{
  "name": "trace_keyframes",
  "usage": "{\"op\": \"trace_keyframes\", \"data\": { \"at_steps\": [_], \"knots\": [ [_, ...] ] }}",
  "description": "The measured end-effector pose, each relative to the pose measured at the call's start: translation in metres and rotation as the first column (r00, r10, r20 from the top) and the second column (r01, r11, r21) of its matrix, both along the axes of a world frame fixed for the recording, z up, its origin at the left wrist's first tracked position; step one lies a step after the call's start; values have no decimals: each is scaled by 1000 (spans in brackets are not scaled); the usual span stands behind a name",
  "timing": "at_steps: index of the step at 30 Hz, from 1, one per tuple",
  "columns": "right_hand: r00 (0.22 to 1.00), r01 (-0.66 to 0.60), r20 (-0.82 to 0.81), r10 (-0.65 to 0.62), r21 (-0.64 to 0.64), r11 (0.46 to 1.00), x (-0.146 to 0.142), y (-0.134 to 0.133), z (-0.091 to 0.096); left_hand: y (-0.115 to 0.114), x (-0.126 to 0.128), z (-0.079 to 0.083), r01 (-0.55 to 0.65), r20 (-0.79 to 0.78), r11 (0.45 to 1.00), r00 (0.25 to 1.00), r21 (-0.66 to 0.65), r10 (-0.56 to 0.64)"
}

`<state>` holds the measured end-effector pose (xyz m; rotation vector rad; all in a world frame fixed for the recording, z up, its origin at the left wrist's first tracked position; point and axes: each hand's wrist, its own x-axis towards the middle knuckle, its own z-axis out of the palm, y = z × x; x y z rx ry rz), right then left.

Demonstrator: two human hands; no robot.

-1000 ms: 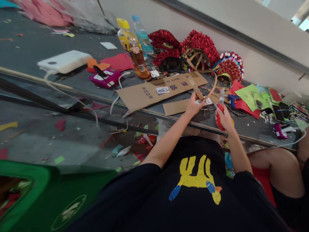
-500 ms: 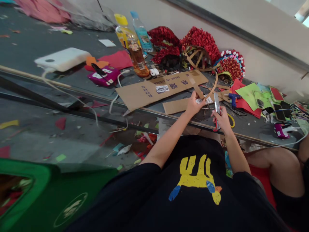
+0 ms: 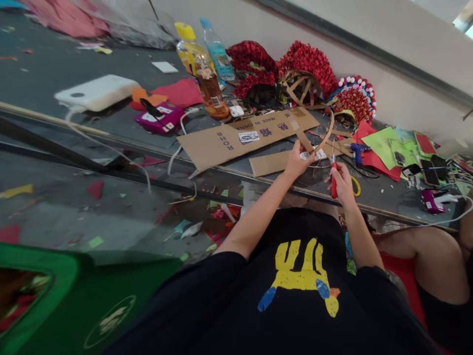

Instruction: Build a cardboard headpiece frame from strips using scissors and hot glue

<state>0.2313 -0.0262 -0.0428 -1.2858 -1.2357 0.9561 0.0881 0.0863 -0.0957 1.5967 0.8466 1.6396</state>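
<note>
My left hand (image 3: 297, 164) is closed around a curved brown cardboard strip (image 3: 330, 127), whose bent length arches up and to the right. A straighter cardboard piece (image 3: 303, 140) also rises from the same fingers. In my right hand (image 3: 343, 181) is a red-handled utility knife (image 3: 334, 183), upright, its thin blade pointing away from me and seen nearly edge-on. The knife stands just right of the strip, apart from it. Flat under and left of my left hand lie a printed cardboard sheet (image 3: 236, 135) and a narrower cardboard piece (image 3: 269, 163).
Behind are red ruffled headpieces (image 3: 307, 61), a tea bottle (image 3: 210, 86) and a water bottle (image 3: 220, 52). Yellow-handled scissors (image 3: 355, 186), a blue glue gun (image 3: 358, 153) and coloured paper (image 3: 382, 148) lie rightward. A green bin (image 3: 121, 276) stands lower left; another person's knee (image 3: 439, 261) is at right.
The utility knife has turned in my right hand, from its broad face showing to its narrow red edge. My left hand and the cardboard strip have barely moved.
</note>
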Motion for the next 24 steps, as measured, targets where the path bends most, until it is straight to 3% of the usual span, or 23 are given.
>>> {"op": "trace_keyframes", "data": {
  "at_steps": [10,17,20,24],
  "knots": [
    [986,111,110,-122,98,989,-6,-8,11,-3,0,3,-7,17,1000,1000,23,7],
    [969,111,208,-134,119,987,-3,-7,4,-2,1,2,8,35,1000,999,16,-9],
    [923,78,362,-130,153,985,7,-4,1,-1,0,1,16,58,1000,998,-12,-15],
    [787,-3,589,-183,300,954,20,2,8,0,-1,0,36,120,999,992,-34,-31]
  ]
}}
